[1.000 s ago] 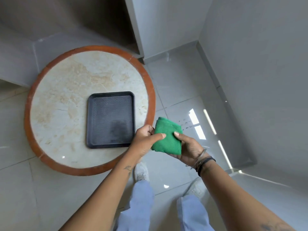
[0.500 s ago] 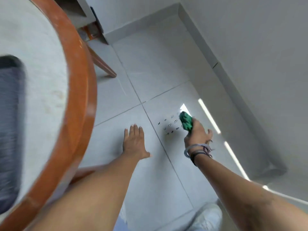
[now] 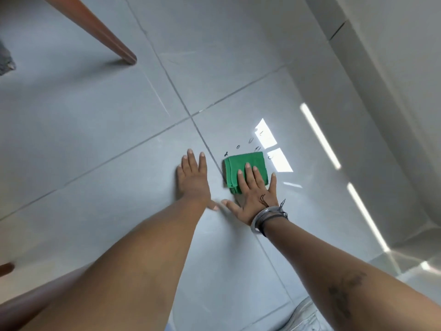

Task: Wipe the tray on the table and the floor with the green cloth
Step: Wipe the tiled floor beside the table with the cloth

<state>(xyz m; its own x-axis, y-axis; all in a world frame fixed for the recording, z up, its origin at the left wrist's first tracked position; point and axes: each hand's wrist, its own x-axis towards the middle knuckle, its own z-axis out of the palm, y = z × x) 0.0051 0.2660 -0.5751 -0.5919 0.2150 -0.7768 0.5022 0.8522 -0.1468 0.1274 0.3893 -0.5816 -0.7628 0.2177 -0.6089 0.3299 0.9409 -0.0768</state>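
Note:
The folded green cloth (image 3: 241, 167) lies flat on the grey floor tiles (image 3: 119, 139). My right hand (image 3: 255, 194) presses down on its near half with fingers spread, holding it against the floor. My left hand (image 3: 193, 180) rests flat on the tile just left of the cloth, empty, with its fingers together. Small dark pen-like marks (image 3: 250, 140) dot the tile just beyond the cloth's far edge, next to a bright window reflection. The tray and the tabletop are out of view.
A slanted brown table leg (image 3: 95, 29) meets the floor at the upper left, and another brown leg end (image 3: 6, 268) shows at the left edge. The wall and skirting (image 3: 358, 68) run along the right. My white shoe (image 3: 307, 316) is at the bottom.
I have dropped from standing at the table to the floor. The cloth, bunched in my right hand before, now lies flat under that palm. My left hand stays planted on the tile.

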